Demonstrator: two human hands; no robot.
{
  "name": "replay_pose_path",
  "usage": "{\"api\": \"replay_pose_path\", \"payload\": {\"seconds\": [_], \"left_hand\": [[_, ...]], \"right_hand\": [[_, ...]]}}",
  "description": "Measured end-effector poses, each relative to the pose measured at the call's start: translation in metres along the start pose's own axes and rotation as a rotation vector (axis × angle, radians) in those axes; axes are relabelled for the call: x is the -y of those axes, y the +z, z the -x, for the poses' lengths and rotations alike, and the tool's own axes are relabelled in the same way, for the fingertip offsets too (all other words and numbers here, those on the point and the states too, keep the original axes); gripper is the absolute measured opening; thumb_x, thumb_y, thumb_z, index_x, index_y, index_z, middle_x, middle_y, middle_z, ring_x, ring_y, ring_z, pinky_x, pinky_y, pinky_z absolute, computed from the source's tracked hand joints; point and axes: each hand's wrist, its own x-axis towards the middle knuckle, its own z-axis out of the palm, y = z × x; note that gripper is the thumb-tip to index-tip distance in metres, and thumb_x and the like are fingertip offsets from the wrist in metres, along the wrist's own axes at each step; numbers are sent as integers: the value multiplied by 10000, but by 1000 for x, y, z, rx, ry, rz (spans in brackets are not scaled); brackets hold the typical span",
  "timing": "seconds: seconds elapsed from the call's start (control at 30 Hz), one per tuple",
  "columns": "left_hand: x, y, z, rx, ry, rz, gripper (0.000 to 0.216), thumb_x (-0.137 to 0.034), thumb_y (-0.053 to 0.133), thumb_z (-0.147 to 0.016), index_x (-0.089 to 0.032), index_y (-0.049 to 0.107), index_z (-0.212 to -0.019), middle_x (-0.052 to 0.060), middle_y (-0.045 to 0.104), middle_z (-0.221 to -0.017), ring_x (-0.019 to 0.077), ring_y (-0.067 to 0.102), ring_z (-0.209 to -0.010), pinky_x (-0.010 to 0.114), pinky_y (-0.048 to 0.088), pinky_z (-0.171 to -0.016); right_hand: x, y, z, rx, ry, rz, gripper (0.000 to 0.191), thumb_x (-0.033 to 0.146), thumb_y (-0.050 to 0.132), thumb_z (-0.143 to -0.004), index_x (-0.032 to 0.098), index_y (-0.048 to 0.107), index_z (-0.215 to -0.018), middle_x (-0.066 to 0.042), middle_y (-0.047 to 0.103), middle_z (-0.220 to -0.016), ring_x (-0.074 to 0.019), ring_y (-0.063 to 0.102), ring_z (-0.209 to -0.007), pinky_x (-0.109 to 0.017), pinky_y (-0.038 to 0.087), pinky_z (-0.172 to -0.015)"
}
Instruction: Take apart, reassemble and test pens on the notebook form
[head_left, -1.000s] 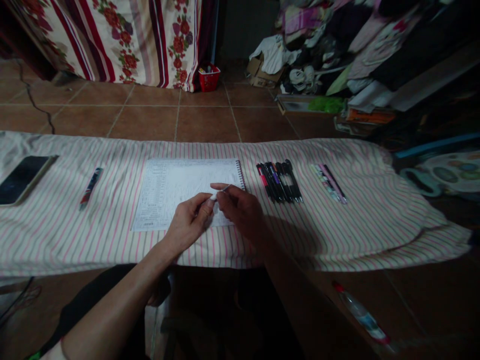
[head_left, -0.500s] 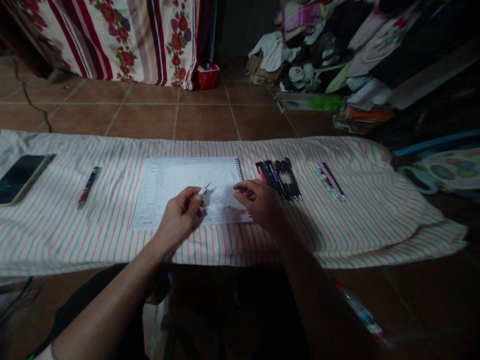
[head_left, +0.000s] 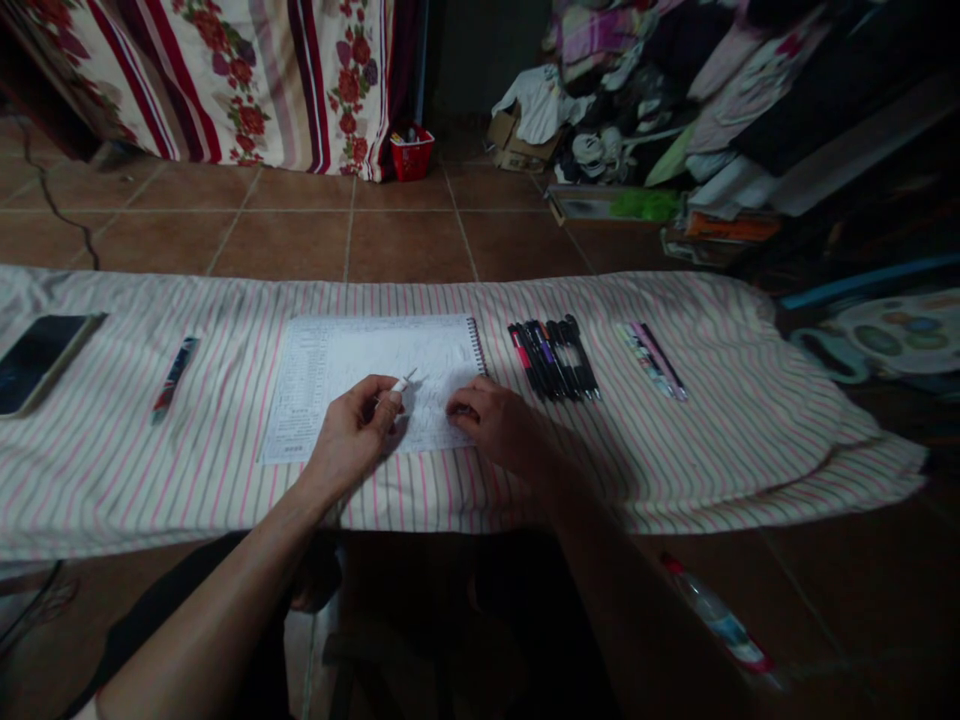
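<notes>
Your left hand [head_left: 349, 435] was closed narrowly around a small white-handled tool [head_left: 400, 384], pinching it between thumb and fingers with its thin tip angled up and to the right over a spiral notebook [head_left: 390, 350]. The light was poor, so it may have been a pen or a small knife; I can't say which. Your right hand [head_left: 499, 425] lay curled with nothing visible in it, its fingers [head_left: 463, 410] resting on the lower right of the page, near the left hand. Both hands were at the notebook, which lay flat on a striped cloth [head_left: 112, 480], with its wire binding along the right edge and faint print across the page. The tool's tip was near the paper, with no contact showing. To the right of the notebook lay a tight row of pens [head_left: 551, 358], then a smaller bunch of pens [head_left: 651, 360]. To the left were a single pen [head_left: 172, 380] and a phone [head_left: 37, 362]. Beyond the cloth, a red basket [head_left: 412, 155] sat on the tile floor [head_left: 285, 240] before a flowered sheet [head_left: 255, 90].
</notes>
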Motion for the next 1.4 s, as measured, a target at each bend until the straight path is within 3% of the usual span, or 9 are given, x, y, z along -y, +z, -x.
{"api": "replay_pose_path", "payload": {"seconds": [0.2,0.37,0.5,0.77,0.93,1.13,1.4], "left_hand": [[5,-1,1,18,28,-44,240,-383,553,-820,-166,602,-909,-7,570,-679,93,479,-551,210,354,-488],[5,2,1,34,-3,25,265,-409,582,-793,-169,605,-904,-14,567,-671,97,494,-552,212,370,-496],[-2,5,2,27,-51,108,247,-395,605,-759,-159,591,-831,-15,569,-644,86,476,-514,209,360,-474],[-5,7,1,77,-64,253,261,-377,632,-734,-156,588,-866,-25,563,-606,81,479,-488,216,347,-473],[-5,10,2,76,-53,236,245,-366,635,-741,-158,600,-865,-24,567,-614,83,485,-507,224,371,-495],[-9,14,4,82,-32,237,243,-351,627,-752,-158,609,-898,-33,555,-628,78,480,-531,222,383,-520],[-4,20,1,42,-36,197,269,-398,639,-748,-160,653,-872,-19,562,-621,82,480,-510,223,389,-489]], "right_hand": [[2,-4,-1,-60,-5,-117,88,128,567,-815,165,646,-804,-55,648,-843,-165,605,-789,-295,439,-720],[2,-6,-4,-167,154,-567,91,239,582,-787,198,592,-868,-4,648,-741,-132,600,-655,-275,458,-622],[4,-9,-6,-167,248,-933,134,277,600,-756,198,596,-865,13,632,-695,-92,534,-566,-230,419,-530],[16,-21,-7,-241,331,-1490,246,282,775,-616,207,685,-832,20,634,-770,-61,535,-669,-188,437,-615],[14,-17,-9,-308,375,-1550,242,277,776,-622,205,694,-837,31,613,-743,-44,510,-626,-160,409,-550],[16,-8,-12,-215,469,-1613,236,300,756,-630,208,689,-836,42,576,-718,-33,460,-559,-153,338,-460],[21,0,-14,-147,503,-1568,194,309,713,-684,227,694,-859,4,642,-841,-80,560,-688,-184,447,-559]]}}
